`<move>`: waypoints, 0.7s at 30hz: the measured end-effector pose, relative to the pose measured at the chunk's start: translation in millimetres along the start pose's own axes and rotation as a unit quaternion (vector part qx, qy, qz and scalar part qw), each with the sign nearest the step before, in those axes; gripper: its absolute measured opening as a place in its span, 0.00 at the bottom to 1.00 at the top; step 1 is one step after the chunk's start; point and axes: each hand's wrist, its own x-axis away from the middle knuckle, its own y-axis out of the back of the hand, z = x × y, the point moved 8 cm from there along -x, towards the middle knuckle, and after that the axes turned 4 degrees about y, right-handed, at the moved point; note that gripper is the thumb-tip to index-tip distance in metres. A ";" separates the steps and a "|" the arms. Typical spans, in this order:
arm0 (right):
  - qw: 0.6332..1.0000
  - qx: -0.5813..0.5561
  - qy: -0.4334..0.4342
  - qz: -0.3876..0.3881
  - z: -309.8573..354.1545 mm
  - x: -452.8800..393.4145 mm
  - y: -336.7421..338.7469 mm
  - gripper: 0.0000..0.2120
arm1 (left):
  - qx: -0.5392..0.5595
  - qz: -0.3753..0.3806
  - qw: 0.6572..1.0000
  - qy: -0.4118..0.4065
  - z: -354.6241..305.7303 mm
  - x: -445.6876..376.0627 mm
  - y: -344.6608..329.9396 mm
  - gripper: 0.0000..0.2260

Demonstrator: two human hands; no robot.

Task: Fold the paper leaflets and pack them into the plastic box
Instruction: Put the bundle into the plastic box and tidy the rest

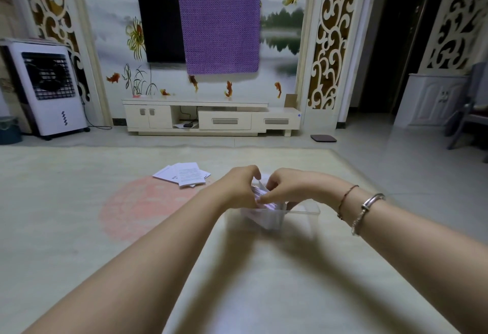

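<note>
While both hands meet over the clear plastic box (303, 212) on the carpet, left hand (235, 188) and right hand (287, 185) pinch a folded leaflet (260, 184); unfolded leaflets (184, 173) lie at ten o'clock.

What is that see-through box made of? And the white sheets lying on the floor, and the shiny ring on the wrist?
The box looks like clear, thin plastic: the folded sheets show through its wall. The leaflets look like plain matte paper, flat and white with tiny print. The bangle on the right wrist looks like polished metal, silvery with bright glints, though shiny plastic cannot be ruled out.
</note>
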 end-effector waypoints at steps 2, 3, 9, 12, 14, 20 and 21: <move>0.998 -0.060 -0.018 0.005 -0.5 3.6 -1.2 0.14 | 0.016 0.014 1.000 0.018 2.8 -1.3 0.9 0.27; 0.996 -0.081 -0.029 0.001 -1.9 5.5 -0.8 0.15 | 0.030 0.016 0.999 0.027 3.0 -0.4 2.1 0.26; 0.992 -0.107 -0.063 -0.023 -5.8 9.9 -2.2 0.22 | 0.213 -0.015 0.969 0.121 13.9 -1.4 -2.3 0.07; 0.989 -0.131 -0.065 -0.026 -5.6 10.5 -3.5 0.22 | 0.210 -0.025 0.969 0.129 9.7 -6.6 -10.7 0.03; 0.987 -0.143 -0.067 -0.028 -7.1 9.3 -3.3 0.22 | 0.217 -0.016 0.965 0.144 7.6 -7.9 -15.6 0.10; 0.981 -0.176 -0.073 -0.031 -16.3 5.9 0.6 0.21 | 0.269 0.038 0.949 0.162 15.1 -8.8 -17.4 0.15; 0.982 -0.171 -0.072 -0.028 -17.1 6.5 1.6 0.20 | 0.287 0.041 0.944 0.159 16.9 -9.6 -17.7 0.10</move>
